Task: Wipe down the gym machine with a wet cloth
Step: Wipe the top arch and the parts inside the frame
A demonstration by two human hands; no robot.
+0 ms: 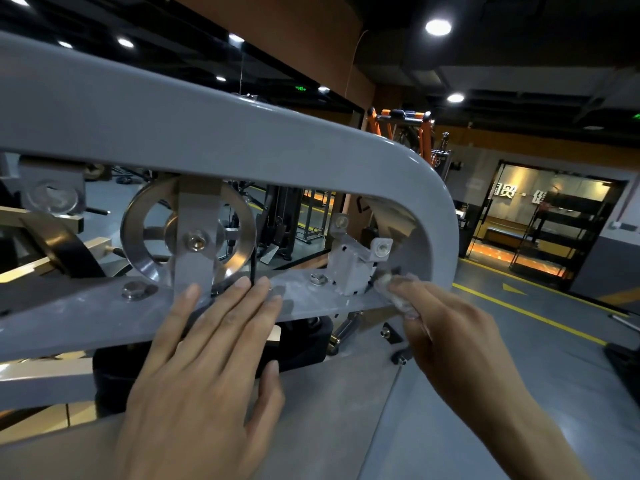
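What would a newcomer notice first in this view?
The thick grey frame tube sweeps across the top and curves down at right. Beneath it, left of centre, sits a shiny metal pulley wheel. Below, the left hand lies flat on the crossbar while the right hand presses a white cloth near the bracket.

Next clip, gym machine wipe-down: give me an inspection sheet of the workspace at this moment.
Surface: grey crossbar of the machine frame, streaked near a bolt.
Job's things: white cloth at the bracket.
Clutter: nothing seen.
Grippers: left hand flat on the crossbar, fingers straight; right hand grips the cloth.
Cables: thin black cable running down from the pulley wheel.
Surroundings: orange rack, yellow floor lines, lit doorway.
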